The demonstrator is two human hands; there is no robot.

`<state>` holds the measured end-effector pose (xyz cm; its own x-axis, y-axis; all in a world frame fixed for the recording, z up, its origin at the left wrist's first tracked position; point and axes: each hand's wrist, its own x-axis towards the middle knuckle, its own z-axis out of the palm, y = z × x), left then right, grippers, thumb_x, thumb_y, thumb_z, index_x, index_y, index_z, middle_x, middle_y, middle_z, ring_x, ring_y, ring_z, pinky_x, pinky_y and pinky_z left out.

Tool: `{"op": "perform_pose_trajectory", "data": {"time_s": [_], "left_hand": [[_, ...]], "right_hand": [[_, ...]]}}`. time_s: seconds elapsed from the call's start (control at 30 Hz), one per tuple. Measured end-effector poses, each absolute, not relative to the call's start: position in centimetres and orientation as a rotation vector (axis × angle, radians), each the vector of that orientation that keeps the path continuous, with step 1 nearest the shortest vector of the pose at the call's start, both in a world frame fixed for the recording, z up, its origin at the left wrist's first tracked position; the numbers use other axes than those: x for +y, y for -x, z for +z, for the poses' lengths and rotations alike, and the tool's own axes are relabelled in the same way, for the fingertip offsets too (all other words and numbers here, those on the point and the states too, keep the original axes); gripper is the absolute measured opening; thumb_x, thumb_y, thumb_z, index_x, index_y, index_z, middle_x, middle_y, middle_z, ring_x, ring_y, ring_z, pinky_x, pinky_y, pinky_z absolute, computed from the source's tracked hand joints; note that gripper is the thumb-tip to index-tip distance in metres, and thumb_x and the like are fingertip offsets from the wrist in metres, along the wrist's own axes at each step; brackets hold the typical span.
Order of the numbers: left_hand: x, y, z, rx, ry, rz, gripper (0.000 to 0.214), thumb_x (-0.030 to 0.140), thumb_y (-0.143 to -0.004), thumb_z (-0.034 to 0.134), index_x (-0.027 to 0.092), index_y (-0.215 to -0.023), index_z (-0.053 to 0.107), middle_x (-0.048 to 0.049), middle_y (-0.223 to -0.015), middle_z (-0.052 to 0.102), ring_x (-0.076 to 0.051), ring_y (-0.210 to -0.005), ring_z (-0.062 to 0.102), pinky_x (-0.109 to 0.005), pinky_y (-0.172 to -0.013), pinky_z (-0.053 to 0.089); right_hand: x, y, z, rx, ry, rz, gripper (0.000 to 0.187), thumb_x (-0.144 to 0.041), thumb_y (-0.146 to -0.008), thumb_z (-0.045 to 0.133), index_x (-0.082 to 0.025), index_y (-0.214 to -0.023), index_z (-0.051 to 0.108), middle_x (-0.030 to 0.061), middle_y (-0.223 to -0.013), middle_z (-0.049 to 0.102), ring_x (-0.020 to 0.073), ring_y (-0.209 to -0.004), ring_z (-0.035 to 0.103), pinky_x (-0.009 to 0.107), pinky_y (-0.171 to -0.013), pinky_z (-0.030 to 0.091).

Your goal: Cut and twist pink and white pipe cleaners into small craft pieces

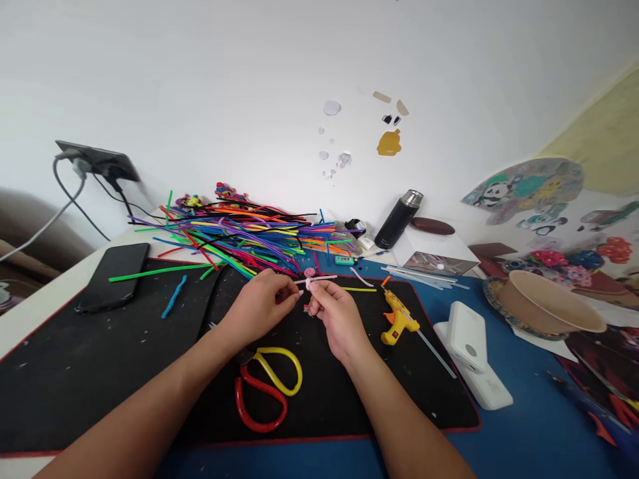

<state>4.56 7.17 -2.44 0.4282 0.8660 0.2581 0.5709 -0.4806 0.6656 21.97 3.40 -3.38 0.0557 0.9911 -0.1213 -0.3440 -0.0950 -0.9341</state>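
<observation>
Thumb and forefinger of my right hand [339,316] pinch a small pale pink pipe-cleaner piece [308,283]. A round pink coil [309,272] stands at its top, and pale pink stems stick out sideways. My left hand [264,299] is closed just left of it, fingertips drawn together by the stem's left end; what they hold, if anything, is hidden. Beneath my left wrist lie scissors [269,386] with one red and one yellow handle, their blades mostly covered. A tiny red thing [306,308] shows beside my right fingers, too small to name.
Pipe cleaners [249,233] of many colours are heaped along the wall. A yellow glue gun [399,319] with a glue stick lies right on the black mat [164,379]. Farther right are white power banks [469,339] and a bowl [549,303]. A phone [112,276] is at left, a black flask [399,219] behind.
</observation>
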Motion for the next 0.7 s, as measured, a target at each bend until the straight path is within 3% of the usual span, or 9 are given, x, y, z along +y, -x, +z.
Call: {"op": "perform_pose_trajectory", "data": {"time_s": [0.1,0.23,0.7], "left_hand": [[6.94,-4.70,-2.74,1.155,-2.561,0.729,0.015,0.023,-0.094,0.064,0.021,-0.082,0.073,-0.0051,-0.084,0.068,-0.025,-0.090,0.057,-0.039,-0.083,0.043],[6.79,-4.81,-3.04,1.237,-2.766,0.636,0.012,0.021,-0.093,0.067,0.020,-0.083,0.074,-0.0075,-0.095,0.069,-0.030,-0.102,0.056,-0.044,-0.087,0.042],[6.93,-4.93,-3.32,1.302,-2.882,0.604,0.016,0.022,-0.098,0.063,0.018,-0.086,0.073,-0.0089,-0.095,0.069,-0.031,-0.101,0.055,-0.046,-0.085,0.043]], "right_hand": [[3.38,-21.86,-3.39,-0.856,1.060,1.379,0.028,-0.045,-0.078,0.083,-0.020,-0.078,0.071,-0.0042,-0.059,0.055,0.0137,-0.060,0.045,0.030,-0.064,0.035],[3.36,-21.75,-3.37,-0.846,1.057,1.385,0.026,-0.044,-0.078,0.083,-0.020,-0.079,0.072,-0.0041,-0.059,0.055,0.0138,-0.060,0.046,0.030,-0.064,0.035],[3.34,-21.86,-3.36,-0.851,1.046,1.394,0.026,-0.044,-0.080,0.082,-0.020,-0.079,0.072,-0.0044,-0.060,0.054,0.0136,-0.061,0.046,0.030,-0.065,0.036]]}}
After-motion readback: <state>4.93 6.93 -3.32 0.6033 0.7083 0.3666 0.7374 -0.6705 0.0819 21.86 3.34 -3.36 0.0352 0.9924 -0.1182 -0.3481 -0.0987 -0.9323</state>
